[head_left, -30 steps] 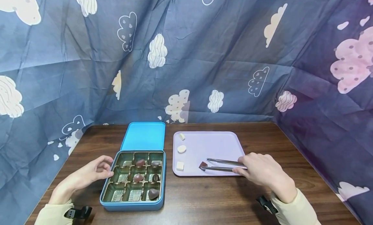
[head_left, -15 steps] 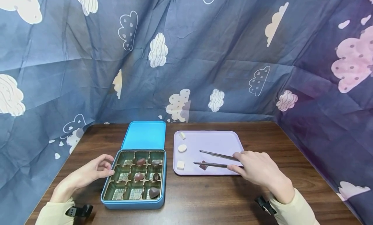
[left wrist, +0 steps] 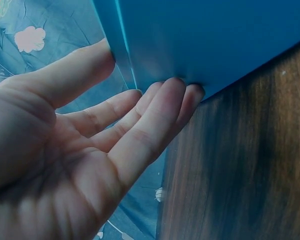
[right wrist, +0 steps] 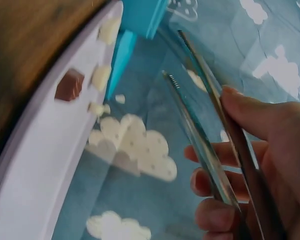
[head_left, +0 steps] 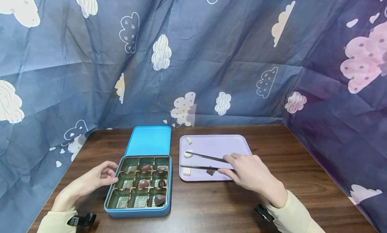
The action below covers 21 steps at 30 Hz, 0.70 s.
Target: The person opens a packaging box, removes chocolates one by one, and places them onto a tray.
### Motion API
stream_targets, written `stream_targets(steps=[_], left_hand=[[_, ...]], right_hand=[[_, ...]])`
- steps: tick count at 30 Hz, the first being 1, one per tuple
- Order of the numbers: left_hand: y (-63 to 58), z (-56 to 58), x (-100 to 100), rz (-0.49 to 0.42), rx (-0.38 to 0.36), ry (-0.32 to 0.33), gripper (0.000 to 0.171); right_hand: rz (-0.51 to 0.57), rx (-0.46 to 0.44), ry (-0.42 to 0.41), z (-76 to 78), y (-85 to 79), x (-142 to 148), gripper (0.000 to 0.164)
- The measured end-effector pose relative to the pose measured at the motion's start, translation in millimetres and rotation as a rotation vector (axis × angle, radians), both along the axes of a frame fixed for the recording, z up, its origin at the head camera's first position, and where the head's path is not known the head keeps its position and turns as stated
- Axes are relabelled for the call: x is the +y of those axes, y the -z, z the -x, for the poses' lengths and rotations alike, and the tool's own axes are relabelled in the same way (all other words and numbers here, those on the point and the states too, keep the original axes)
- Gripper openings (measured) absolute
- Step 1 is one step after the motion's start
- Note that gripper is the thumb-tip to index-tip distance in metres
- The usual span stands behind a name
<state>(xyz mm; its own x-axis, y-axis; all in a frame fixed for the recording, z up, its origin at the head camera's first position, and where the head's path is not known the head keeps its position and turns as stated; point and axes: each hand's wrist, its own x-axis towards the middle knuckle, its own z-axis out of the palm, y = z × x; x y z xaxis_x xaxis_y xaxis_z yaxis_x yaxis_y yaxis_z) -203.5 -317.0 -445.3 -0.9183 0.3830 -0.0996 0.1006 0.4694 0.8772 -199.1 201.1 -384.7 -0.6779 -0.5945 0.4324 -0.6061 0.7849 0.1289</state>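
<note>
My right hand (head_left: 249, 172) holds metal tongs (head_left: 208, 156) between thumb and fingers, over the lilac tray (head_left: 225, 142). The tongs' arms stand apart with nothing gripped between them. From the head, their tips overlap a white oval chocolate (head_left: 188, 154) and a white square chocolate (head_left: 186, 171). A brown square chocolate (head_left: 210, 171) lies partly behind the lower arm. My left hand (head_left: 90, 179) rests against the left side of the blue tin (head_left: 139, 213); in the left wrist view, its fingers (left wrist: 162, 110) lie fairly straight along the tin's wall, the thumb near the rim.
Several dark and reddish chocolates, among them a pinkish one (head_left: 143, 183), sit in the tin's gold divided insert (head_left: 139, 201). The blue lid (head_left: 149, 140) lies folded back behind it. A small pale chocolate (head_left: 188, 140) is at the tray's far left corner. Patterned cloth (head_left: 205, 58) hangs behind the wooden table (head_left: 199, 206).
The tongs have spread apart and left the brown square chocolate on the tray. My right hand has moved left with them, toward the white chocolates. My left hand has stayed at the tin.
</note>
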Motion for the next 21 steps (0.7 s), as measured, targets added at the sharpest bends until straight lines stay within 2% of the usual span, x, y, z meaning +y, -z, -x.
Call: stream_targets(steps=[5,9,13,17,21], left_hand=[[-0.2,0.8,0.8,0.010,-0.002,0.000,0.050],[-0.6,1.5,0.5,0.006,0.008,0.011,0.049],[-1.0,1.0,-0.9,-0.006,0.001,-0.001,0.049],[-0.9,-0.4,-1.2,-0.015,0.000,0.007,0.049],[0.0,-0.6,0.0,-0.027,0.000,0.017,0.048]], right_hand=[[-0.058,-0.036,-0.087,0.2,-2.2,-27.6,0.033],[-0.107,-0.107,-0.122,-1.6,-8.3,-50.9,0.037],[-0.152,-0.139,-0.152,-0.7,-19.0,-75.3,0.040],[-0.209,-0.169,-0.167,2.4,-29.3,-100.2,0.041],[-0.306,-0.210,-0.144,4.0,-36.2,-124.7,0.042]])
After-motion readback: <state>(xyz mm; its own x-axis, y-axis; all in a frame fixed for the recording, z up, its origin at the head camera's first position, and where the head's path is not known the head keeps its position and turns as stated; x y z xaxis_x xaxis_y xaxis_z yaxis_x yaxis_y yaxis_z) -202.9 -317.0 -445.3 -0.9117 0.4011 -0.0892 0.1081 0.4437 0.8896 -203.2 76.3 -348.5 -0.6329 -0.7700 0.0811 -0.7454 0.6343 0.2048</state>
